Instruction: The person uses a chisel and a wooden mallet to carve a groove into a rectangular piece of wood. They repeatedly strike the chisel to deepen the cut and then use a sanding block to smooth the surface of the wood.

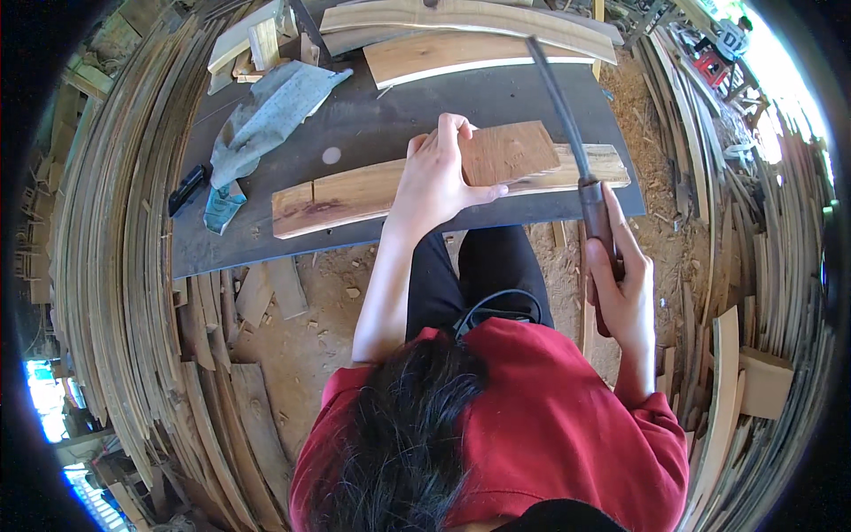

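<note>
My left hand (434, 177) grips the left end of a small reddish-brown wooden block (514, 152), thumb along its near edge, fingers over the far side. Underneath, a longer pale board (346, 197) with a dark stain lies across the near part of the dark tabletop (363, 115). My right hand (628, 279) is closed around the brown handle (597, 217) of a long, narrow dark metal tool (560, 102). Whether it is a knife or a file cannot be told. Its shaft points up and away, just right of the block.
Curved boards (470, 58) lie at the table's far edge. A grey-blue cloth (270, 111), a black object (187, 190) and wood offcuts (261, 44) sit at left. Tall stacks of planks (115, 222) flank both sides. A person (732, 40) is at far right.
</note>
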`<state>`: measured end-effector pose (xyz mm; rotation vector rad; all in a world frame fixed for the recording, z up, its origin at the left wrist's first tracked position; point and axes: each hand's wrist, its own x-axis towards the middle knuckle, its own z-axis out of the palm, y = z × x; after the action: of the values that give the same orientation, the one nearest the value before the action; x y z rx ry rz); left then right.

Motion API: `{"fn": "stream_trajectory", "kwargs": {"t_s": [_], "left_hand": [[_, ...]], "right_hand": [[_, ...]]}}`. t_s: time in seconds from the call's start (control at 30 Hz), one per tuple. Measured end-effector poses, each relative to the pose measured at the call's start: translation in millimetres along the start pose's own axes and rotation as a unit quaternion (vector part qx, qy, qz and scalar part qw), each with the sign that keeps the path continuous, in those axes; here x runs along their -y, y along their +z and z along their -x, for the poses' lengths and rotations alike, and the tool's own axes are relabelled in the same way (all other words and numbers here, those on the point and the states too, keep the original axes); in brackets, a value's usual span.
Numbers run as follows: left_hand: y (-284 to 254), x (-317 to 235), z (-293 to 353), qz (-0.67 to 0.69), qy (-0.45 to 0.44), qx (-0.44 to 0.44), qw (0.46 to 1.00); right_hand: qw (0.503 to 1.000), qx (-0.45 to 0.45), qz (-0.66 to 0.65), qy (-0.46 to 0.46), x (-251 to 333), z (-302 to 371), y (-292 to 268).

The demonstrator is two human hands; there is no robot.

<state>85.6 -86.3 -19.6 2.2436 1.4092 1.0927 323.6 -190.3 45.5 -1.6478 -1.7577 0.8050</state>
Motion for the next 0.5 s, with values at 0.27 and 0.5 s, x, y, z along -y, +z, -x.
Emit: {"fn": "stream_trajectory", "kwargs": {"t_s": [0.27, 0.5], "left_hand": [[0, 1, 0, 0.001, -0.007, 0.002, 1.0], [-1, -1, 0, -0.008, -0.015, 0.011, 1.0]], "right_hand": [[0.999, -0.001, -0.033, 0.018, 2, 7, -5], [0.994, 0.06, 0.092, -0.003, 2, 3, -9]]}}
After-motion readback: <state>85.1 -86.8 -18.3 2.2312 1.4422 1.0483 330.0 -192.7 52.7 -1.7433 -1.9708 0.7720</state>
